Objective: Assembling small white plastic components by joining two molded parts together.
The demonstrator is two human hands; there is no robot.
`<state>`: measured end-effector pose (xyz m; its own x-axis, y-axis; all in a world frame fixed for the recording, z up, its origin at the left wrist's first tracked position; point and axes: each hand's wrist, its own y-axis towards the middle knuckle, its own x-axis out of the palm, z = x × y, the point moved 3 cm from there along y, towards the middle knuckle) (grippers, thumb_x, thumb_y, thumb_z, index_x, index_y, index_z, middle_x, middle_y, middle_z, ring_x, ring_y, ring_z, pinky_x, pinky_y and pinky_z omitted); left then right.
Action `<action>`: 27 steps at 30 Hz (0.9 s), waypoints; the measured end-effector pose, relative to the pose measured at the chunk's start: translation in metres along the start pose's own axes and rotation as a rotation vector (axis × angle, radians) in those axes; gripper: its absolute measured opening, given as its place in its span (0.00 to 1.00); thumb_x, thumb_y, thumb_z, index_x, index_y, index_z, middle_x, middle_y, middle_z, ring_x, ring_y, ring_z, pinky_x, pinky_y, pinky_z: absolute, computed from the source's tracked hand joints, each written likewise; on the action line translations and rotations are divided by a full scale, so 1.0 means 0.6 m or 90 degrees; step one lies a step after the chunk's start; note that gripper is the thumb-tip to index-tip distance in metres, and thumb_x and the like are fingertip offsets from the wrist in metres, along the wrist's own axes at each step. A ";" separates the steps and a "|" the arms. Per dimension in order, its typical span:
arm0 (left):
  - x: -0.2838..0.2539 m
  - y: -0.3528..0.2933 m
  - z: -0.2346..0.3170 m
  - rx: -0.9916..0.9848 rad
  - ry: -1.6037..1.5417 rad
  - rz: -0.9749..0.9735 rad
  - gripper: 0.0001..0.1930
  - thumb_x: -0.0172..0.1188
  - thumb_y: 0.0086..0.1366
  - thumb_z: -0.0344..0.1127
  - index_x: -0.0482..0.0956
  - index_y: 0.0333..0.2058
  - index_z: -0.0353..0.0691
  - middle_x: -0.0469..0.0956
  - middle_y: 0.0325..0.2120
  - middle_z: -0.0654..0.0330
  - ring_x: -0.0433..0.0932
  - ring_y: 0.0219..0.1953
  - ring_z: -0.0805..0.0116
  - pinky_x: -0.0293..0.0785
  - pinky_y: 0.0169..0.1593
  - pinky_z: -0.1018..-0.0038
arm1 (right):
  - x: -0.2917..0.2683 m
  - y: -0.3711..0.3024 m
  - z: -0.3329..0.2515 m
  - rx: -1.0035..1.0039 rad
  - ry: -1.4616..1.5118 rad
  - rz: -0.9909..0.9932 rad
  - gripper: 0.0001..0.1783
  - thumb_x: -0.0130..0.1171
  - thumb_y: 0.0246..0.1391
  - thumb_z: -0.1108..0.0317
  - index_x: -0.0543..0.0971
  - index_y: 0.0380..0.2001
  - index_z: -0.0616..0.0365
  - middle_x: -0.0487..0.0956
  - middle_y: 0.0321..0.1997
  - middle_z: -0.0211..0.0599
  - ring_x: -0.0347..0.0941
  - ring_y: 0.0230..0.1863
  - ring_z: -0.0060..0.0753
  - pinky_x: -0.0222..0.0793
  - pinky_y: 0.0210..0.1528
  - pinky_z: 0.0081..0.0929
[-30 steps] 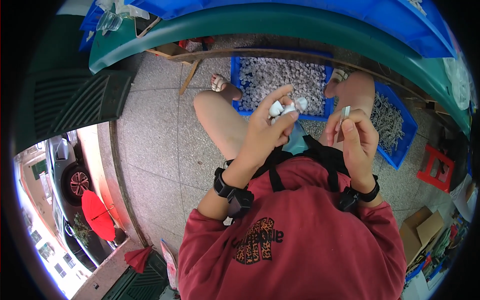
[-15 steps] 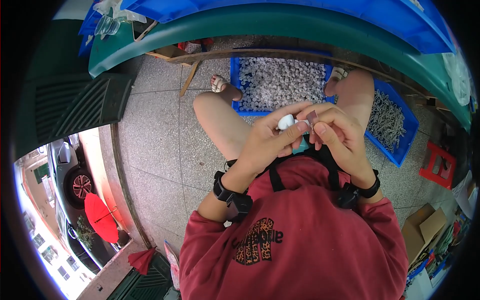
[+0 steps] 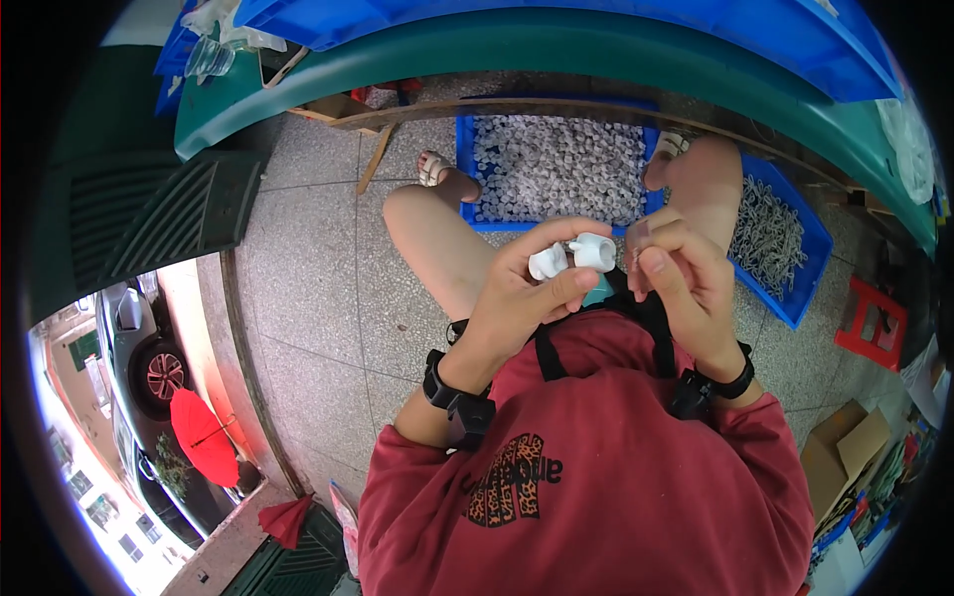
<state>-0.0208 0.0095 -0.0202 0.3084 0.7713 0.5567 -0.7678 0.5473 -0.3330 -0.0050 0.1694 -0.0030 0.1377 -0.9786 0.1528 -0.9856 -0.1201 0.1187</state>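
Observation:
My left hand is closed around a small white hollow plastic fitting, its round opening turned to the right. Beside it in the same fingers is a second white plastic piece; I cannot tell whether the two are joined. My right hand is just to the right, apart from the fitting, with thumb and bent fingers drawn together. A brownish strip shows at its index finger, slightly blurred. Whatever tiny thing lies between its fingertips is too small to name.
A blue tray full of small white pieces is on the floor between my feet. Another blue tray of metal hook-like parts is to its right. A green table spans the front. A red stool and cardboard box are at right.
My right hand has drawn back to the right, away from the white fitting. The fitting has turned in my left hand, so its opening and the second piece show more.

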 end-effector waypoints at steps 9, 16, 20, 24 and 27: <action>0.010 -0.009 0.011 0.096 0.067 0.018 0.17 0.61 0.54 0.31 0.73 0.44 0.37 0.70 0.34 0.65 0.67 0.24 0.84 0.62 0.24 0.88 | 0.008 0.001 -0.003 0.011 -0.027 -0.019 0.05 0.49 0.54 0.75 0.72 0.30 0.67 0.69 0.29 0.34 0.64 0.25 0.18 0.60 0.26 0.13; 0.012 -0.012 0.012 0.095 0.072 0.025 0.18 0.62 0.54 0.31 0.73 0.44 0.37 0.69 0.32 0.66 0.67 0.24 0.84 0.63 0.24 0.89 | 0.009 0.002 -0.005 0.007 -0.082 -0.018 0.04 0.51 0.53 0.75 0.72 0.29 0.66 0.71 0.28 0.34 0.66 0.26 0.19 0.62 0.27 0.14; 0.013 -0.012 0.013 0.086 0.052 0.028 0.18 0.62 0.54 0.31 0.73 0.44 0.37 0.69 0.30 0.66 0.67 0.23 0.84 0.63 0.23 0.89 | 0.010 0.001 -0.008 -0.020 -0.142 -0.001 0.03 0.52 0.51 0.76 0.73 0.29 0.66 0.72 0.28 0.36 0.68 0.27 0.21 0.64 0.28 0.15; 0.012 -0.012 0.010 0.085 0.048 0.028 0.18 0.62 0.53 0.31 0.73 0.44 0.37 0.69 0.30 0.66 0.67 0.23 0.83 0.62 0.23 0.88 | 0.011 0.001 -0.009 -0.028 -0.141 0.012 0.03 0.52 0.51 0.76 0.73 0.29 0.66 0.72 0.28 0.36 0.68 0.27 0.22 0.64 0.28 0.15; 0.012 -0.014 0.010 0.089 0.055 0.028 0.18 0.62 0.53 0.31 0.73 0.44 0.37 0.69 0.30 0.66 0.67 0.23 0.83 0.62 0.23 0.88 | 0.011 0.000 -0.008 -0.027 -0.145 0.014 0.03 0.52 0.51 0.76 0.73 0.29 0.65 0.72 0.28 0.36 0.68 0.27 0.22 0.64 0.28 0.16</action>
<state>-0.0158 0.0084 -0.0089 0.3154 0.8220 0.4742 -0.8505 0.4665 -0.2429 -0.0037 0.1636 0.0030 0.0865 -0.9939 -0.0688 -0.9825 -0.0966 0.1595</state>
